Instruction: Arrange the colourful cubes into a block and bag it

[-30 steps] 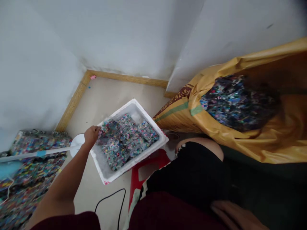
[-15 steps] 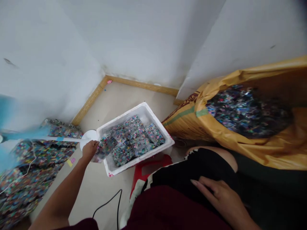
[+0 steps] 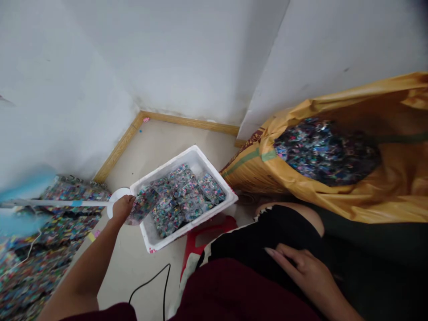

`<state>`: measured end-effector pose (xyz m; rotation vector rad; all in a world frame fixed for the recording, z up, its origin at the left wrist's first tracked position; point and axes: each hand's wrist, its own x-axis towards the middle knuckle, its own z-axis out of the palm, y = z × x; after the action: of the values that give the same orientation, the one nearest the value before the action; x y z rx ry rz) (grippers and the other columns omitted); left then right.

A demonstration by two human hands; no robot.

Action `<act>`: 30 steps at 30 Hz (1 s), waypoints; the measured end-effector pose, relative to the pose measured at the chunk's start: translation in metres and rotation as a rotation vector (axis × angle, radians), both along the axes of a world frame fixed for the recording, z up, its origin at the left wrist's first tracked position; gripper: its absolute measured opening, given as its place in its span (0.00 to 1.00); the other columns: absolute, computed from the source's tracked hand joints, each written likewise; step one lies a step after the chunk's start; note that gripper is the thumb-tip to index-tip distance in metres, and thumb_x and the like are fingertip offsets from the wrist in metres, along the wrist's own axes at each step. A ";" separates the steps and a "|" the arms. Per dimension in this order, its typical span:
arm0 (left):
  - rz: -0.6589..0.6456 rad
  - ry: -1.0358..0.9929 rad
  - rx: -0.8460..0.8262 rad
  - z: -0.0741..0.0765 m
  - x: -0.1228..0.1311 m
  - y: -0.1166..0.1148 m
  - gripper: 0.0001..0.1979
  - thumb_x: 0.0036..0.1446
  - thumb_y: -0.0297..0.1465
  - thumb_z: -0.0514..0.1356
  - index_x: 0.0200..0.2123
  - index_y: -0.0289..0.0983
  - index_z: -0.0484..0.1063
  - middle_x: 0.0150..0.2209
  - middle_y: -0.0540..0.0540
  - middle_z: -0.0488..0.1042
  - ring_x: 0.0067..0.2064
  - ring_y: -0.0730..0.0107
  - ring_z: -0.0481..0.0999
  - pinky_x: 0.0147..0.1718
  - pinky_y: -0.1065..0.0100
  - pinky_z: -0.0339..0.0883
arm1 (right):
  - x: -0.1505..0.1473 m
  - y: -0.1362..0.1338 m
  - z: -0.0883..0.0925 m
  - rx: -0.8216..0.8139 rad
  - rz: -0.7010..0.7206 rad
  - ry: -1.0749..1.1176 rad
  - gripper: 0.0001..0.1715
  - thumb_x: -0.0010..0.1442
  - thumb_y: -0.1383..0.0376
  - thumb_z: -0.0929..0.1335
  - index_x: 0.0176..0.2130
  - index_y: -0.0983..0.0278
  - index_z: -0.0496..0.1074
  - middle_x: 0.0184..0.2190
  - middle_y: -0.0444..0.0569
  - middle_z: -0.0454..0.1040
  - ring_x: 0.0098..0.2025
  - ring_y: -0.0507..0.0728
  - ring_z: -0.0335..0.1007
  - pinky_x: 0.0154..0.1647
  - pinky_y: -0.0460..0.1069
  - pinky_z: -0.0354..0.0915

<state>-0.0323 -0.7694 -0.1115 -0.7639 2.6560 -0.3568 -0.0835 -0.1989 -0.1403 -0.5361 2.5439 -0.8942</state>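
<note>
At the left end of a white foam box, my left hand is closed on the top of a clear plastic bag of small colourful pieces. That bag hangs over the box's left rim. Inside the box lie several similar filled bags, spread over its floor. My right hand hovers over or rests on my dark clothing near my lap. Its thumb stands apart from the loosely bent fingers, and nothing shows in it.
A yellow sack stands open on the right, holding many shiny small packets. A red stool is under the box. Piled filled bags lie at left, beside a blurred blue-bladed fan with a white pole. A black cable crosses the floor.
The view has shifted slightly, so the box and sack appear farther left. My left hand keeps hold of the bag at the box rim. My right hand has hardly moved.
</note>
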 end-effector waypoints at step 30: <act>-0.264 0.080 0.146 -0.063 -0.209 0.026 0.18 0.63 0.38 0.48 0.42 0.39 0.75 0.41 0.43 0.75 0.43 0.63 0.74 0.37 0.69 0.61 | -0.017 -0.019 0.006 0.055 0.011 -0.012 0.33 0.65 0.45 0.56 0.20 0.60 0.68 0.17 0.41 0.69 0.21 0.52 0.66 0.24 0.44 0.61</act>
<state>-0.2409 -0.7430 -0.1741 -0.3913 2.8268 -0.1993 -0.1009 -0.2181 -0.1345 -0.5255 2.5441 -0.8181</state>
